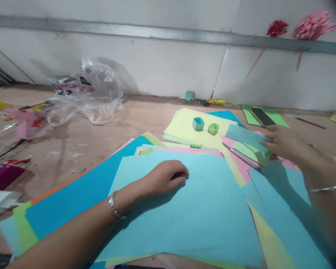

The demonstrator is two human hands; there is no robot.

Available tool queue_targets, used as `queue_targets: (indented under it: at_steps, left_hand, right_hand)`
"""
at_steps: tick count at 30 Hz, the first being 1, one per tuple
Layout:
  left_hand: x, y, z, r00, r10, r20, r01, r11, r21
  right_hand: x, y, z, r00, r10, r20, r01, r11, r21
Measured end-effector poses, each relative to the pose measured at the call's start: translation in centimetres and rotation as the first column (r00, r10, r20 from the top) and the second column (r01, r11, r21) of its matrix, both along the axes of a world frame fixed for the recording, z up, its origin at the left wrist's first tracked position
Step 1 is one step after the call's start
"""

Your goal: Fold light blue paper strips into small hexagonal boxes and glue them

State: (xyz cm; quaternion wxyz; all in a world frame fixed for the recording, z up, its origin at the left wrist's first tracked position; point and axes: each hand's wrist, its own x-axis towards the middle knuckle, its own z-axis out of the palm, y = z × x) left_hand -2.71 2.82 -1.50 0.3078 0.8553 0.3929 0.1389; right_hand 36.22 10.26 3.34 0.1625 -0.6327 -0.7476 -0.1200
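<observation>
My left hand (168,177) rests on a large light blue paper sheet (196,216), its fingers curled toward the thumb. Whether anything is inside that curl I cannot make out. Over to the right, my right hand (285,145), somewhat blurred, has its fingers closed at the end of a light blue paper strip (242,135). Pale green paper pieces (249,152) lie under this strip. Beside them is a slim dark and silver tool (245,158), perhaps scissors or a cutter. A small blue paper cup shape (198,124) and a green one (213,129) stand on yellow sheets (179,127).
At left are a pink glue gun (26,123), a crumpled plastic bag (92,93), a purple object (4,176) and a white plug (2,201). A dark flat block (262,116) lies on green paper at back right. Pink flowers (315,26) hang on the wall rail.
</observation>
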Motion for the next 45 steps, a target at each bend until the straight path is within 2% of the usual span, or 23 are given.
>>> queue_targets:
  at_steps: [2,3,4,5,7,8,9,10,11,12,15,18,21,23,26,31,35,40,45]
  left_hand:
    - [0.0,0.0,-0.1,0.999,0.022,0.04,-0.024,0.998,0.053]
    - [-0.1,0.0,-0.2,0.994,0.07,0.081,-0.079,0.991,0.111]
    - [-0.1,-0.1,-0.2,0.981,0.137,0.137,-0.163,0.968,0.193]
    - [-0.2,-0.1,-0.1,0.957,0.205,0.205,-0.26,0.92,0.294]
    - [-0.4,-0.4,0.2,0.901,0.279,0.331,-0.419,0.754,0.506]
    - [-0.5,-0.5,0.3,0.895,0.268,0.356,-0.439,0.67,0.599]
    - [-0.5,-0.7,0.5,0.911,0.234,0.339,-0.409,0.611,0.678]
    - [-0.5,-0.9,0.6,0.94,0.194,0.282,-0.341,0.585,0.736]
    - [-0.5,-1.1,0.7,0.967,0.159,0.198,-0.254,0.587,0.769]
    - [-0.5,-1.2,0.7,0.987,0.127,0.099,-0.156,0.611,0.776]
    - [-0.3,-1.3,0.4,0.984,0.058,-0.169,0.076,0.718,0.692]
    - [-0.2,-0.9,0.0,0.952,-0.023,-0.306,0.196,0.812,0.55]
    - [0.0,-0.7,0.0,0.926,-0.08,-0.37,0.244,0.874,0.421]
    - [0.2,-0.7,0.2,0.912,-0.081,-0.403,0.25,0.888,0.387]
    - [0.5,-0.9,0.3,0.914,-0.062,-0.401,0.235,0.886,0.4]
    - [0.3,-0.9,-0.5,0.96,-0.027,-0.28,0.153,0.886,0.437]
    - [0.1,-1.0,-1.0,0.979,0.012,-0.203,0.077,0.9,0.428]
    - [0.4,-1.1,-0.5,0.972,0.036,-0.234,0.062,0.916,0.396]
    - [0.3,-1.0,0.0,0.967,0.047,-0.251,0.042,0.94,0.339]
  right_hand:
    - [-1.2,-0.6,0.7,0.998,0.066,0.017,-0.067,0.998,0.011]
    - [-2.5,-1.3,1.1,0.993,0.119,0.014,-0.119,0.991,0.057]
    - [-4.0,-2.1,1.5,0.985,0.169,0.016,-0.17,0.972,0.163]
    - [-5.8,-3.0,1.7,0.973,0.226,0.035,-0.227,0.939,0.26]
    - [-9.5,-5.1,1.2,0.934,0.326,0.146,-0.357,0.86,0.366]
    - [-11.1,-6.1,0.4,0.891,0.398,0.218,-0.452,0.817,0.358]
    - [-12.5,-6.9,-0.5,0.809,0.503,0.304,-0.581,0.766,0.277]
    - [-13.5,-7.7,-1.6,0.745,0.576,0.338,-0.654,0.73,0.198]
    - [-14.1,-8.2,-2.7,0.715,0.618,0.327,-0.683,0.717,0.14]
    - [-14.5,-8.6,-3.7,0.7,0.642,0.312,-0.697,0.709,0.105]
    - [-14.1,-8.8,-5.4,0.66,0.675,0.33,-0.729,0.681,0.068]
    - [-13.1,-8.3,-5.3,0.637,0.704,0.313,-0.737,0.676,-0.02]
    - [-12.7,-8.2,-4.9,0.64,0.714,0.283,-0.724,0.684,-0.088]
    - [-12.8,-8.3,-5.0,0.645,0.708,0.288,-0.713,0.693,-0.105]
    - [-13.1,-8.3,-5.4,0.672,0.699,0.245,-0.698,0.708,-0.107]
    - [-13.2,-7.6,-5.9,0.719,0.695,-0.036,-0.692,0.708,-0.142]
    - [-13.2,-7.3,-5.9,0.727,0.669,-0.152,-0.686,0.704,-0.185]
    - [-13.0,-7.1,-5.7,0.747,0.615,-0.252,-0.663,0.719,-0.208]
    - [-12.7,-6.8,-5.3,0.741,0.598,-0.304,-0.67,0.689,-0.278]
